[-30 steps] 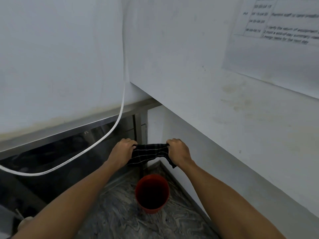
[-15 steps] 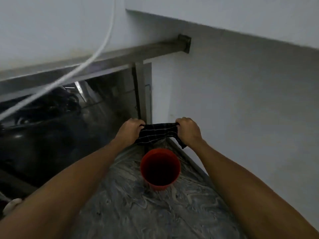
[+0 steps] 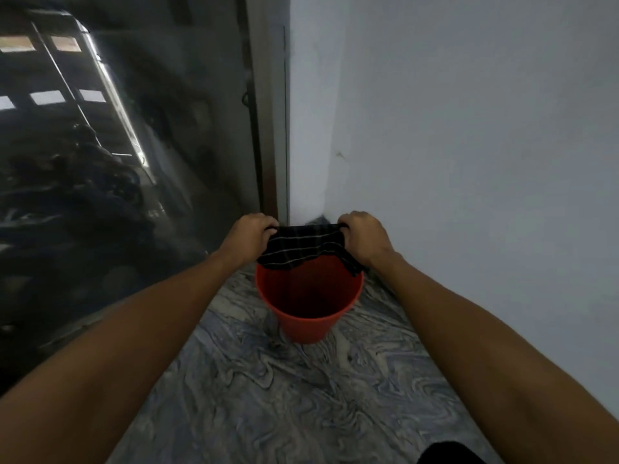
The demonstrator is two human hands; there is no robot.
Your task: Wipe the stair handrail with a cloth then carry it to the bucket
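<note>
Left hand: the left hand reaches forward at the end of a bare forearm, knuckles up, fingers curled over and gripping the left end of the cloth.
Right hand: the right hand mirrors it on the other side, fingers curled and gripping the right end of the same cloth.
Cloth: a dark, black fabric cloth with thin pale grid lines is stretched between the two hands and sags in the middle; its lower edge hangs over the far rim of the bucket, and a loose corner droops below the right hand, at the bucket's right rim.
Bucket: a round orange-red plastic bucket stands upright on the floor, directly beneath the cloth and between the two forearms; its inside is dark, and whether it holds anything cannot be told.
Floor: a grey stone floor with swirling marble-like veins runs from the near edge of the view to the corner beyond the bucket.
Wall: a plain pale painted wall fills the right side and meets the floor just beside the bucket.
Glass panel: a dark reflective glass panel fills the left side, showing bright streaks of reflected light.
Frame: an upright grey metal frame strip stands between the glass panel and the wall, ending just behind the hands.
</note>
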